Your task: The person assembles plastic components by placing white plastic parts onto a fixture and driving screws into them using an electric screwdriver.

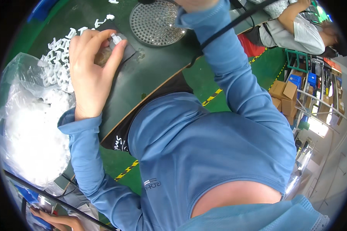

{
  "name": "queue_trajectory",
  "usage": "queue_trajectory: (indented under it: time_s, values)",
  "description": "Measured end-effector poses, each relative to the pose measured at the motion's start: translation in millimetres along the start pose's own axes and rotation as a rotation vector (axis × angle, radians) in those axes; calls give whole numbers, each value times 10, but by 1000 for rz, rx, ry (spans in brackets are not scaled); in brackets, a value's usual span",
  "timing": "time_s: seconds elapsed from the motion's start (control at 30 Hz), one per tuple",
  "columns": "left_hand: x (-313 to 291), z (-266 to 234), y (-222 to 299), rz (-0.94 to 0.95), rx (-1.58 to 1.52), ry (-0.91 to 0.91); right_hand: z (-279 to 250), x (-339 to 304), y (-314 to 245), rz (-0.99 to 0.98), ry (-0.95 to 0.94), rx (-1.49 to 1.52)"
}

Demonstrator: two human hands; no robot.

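My left hand (89, 63) pinches a small white plastic piece (116, 38) between thumb and index finger. The hand is over a dark square block (128, 51) on the green table; a brownish surface shows between the fingers. At the upper edge, my right hand (198, 4) is cut off by the picture, so its fingers are out of sight. It is just beyond a round metal tray full of holes (144, 27). Many small screws (172, 19) are gathered on the tray's right side. Part of a dark object (147, 1) shows above the tray.
Loose white plastic parts (58, 57) are heaped left of my left hand. A clear plastic bag (21, 73) filled with white parts stands beside them. A black cable (235, 25) crosses my right sleeve. Another person (293, 32) sits at the upper right; someone's arms (58, 219) show lower left.
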State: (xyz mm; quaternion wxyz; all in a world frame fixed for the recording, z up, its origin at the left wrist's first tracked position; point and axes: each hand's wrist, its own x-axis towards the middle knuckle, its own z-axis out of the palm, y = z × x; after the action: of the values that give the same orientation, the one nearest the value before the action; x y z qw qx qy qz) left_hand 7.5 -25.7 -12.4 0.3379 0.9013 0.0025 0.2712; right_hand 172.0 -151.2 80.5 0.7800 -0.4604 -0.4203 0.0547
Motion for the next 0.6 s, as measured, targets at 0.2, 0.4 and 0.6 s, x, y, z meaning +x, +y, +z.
queue_trajectory:
  time_s: [0.2,0.4,0.6]
  values:
    - [-9,-11,-31,18,5,-9,-121,-338,-18,138,-54,154]
    - [8,0,-42,32,17,-12,-172,-468,-30,248,-131,257]
    - [-4,-16,-57,43,41,-41,-171,-488,-49,273,-179,318]
